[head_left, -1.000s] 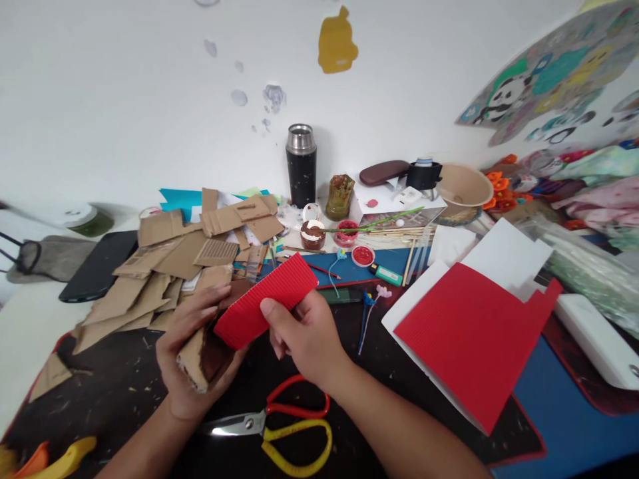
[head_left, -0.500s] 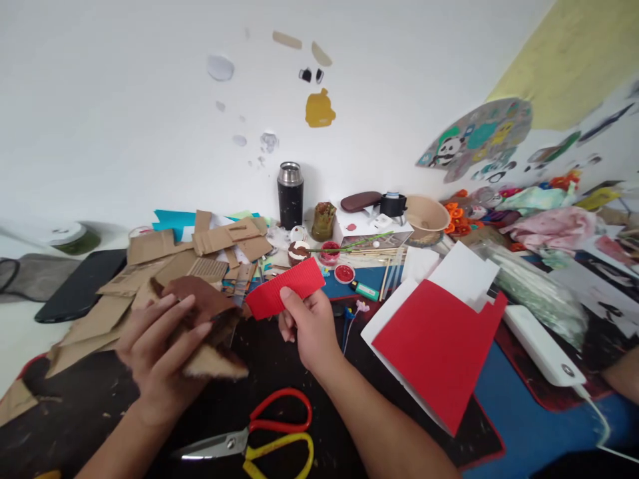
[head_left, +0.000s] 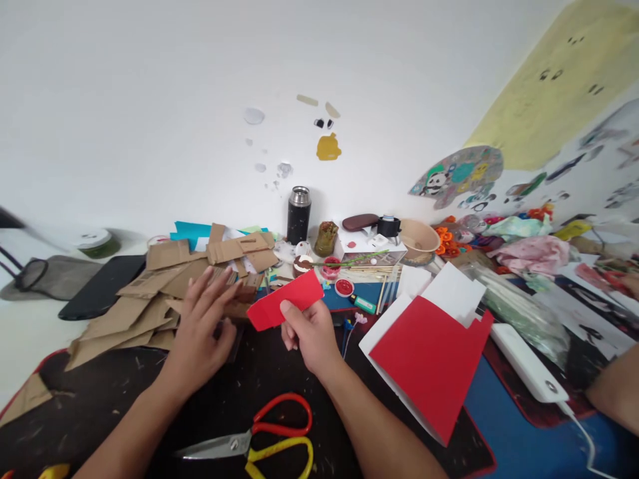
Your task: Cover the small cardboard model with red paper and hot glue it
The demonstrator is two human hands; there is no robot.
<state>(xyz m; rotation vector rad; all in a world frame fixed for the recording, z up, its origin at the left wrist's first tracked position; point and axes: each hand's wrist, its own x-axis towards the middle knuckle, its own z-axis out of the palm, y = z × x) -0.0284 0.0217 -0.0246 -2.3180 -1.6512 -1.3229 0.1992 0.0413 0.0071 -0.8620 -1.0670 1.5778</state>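
Pinched between the thumb and fingers of my right hand [head_left: 313, 336] is a strip of red corrugated paper [head_left: 272, 306], held above the dark mat. My left hand [head_left: 200, 332] is spread open at the near right edge of a pile of cardboard scraps [head_left: 142, 313]. Its fingers partly cover some brown pieces; whether they touch them I cannot tell. Below both hands lie scissors [head_left: 219, 447] with one red and one yellow handle, blades pointing left. A cut red sheet [head_left: 429, 366] rests on white paper to the right of my right forearm.
Along the wall stand a black flask [head_left: 298, 223], a white box [head_left: 369, 249] and a beige bowl [head_left: 424, 236]. A red-filled lid [head_left: 344, 287] and a green tube [head_left: 364, 304] lie in front. A phone [head_left: 102, 286] is at left; a white corded device [head_left: 529, 366] and another person's arm [head_left: 616, 389] are at right.
My left hand has let go of the brown cardboard piece and moved right and up, fingers spreading. The right hand still holds the red strip, turned slightly. The view has tilted upward.
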